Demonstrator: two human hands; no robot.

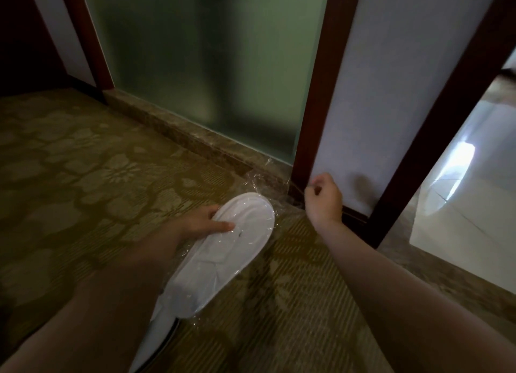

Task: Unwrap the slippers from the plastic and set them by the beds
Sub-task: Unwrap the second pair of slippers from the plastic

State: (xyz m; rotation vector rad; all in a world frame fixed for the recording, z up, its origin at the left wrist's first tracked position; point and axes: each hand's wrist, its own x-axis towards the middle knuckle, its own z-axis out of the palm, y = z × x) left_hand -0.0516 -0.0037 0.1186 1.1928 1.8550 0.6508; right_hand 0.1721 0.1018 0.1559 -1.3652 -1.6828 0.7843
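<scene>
White slippers (223,258) lie sole-up in clear plastic wrap (268,183), held above the patterned carpet. My left hand (203,222) grips the wrapped slippers near the toe end, thumb on top. Further right, my right hand (324,198) pinches the loose end of the plastic and holds it stretched away from the toe. A second white slipper edge with a dark rim (159,336) shows below the first, by my left forearm.
Olive floral carpet (83,177) covers the floor. A marble threshold (195,141) runs under a frosted glass panel (209,60). Dark wooden frames (315,93) stand either side of a white wall panel. A shiny tiled floor (460,219) lies at the right.
</scene>
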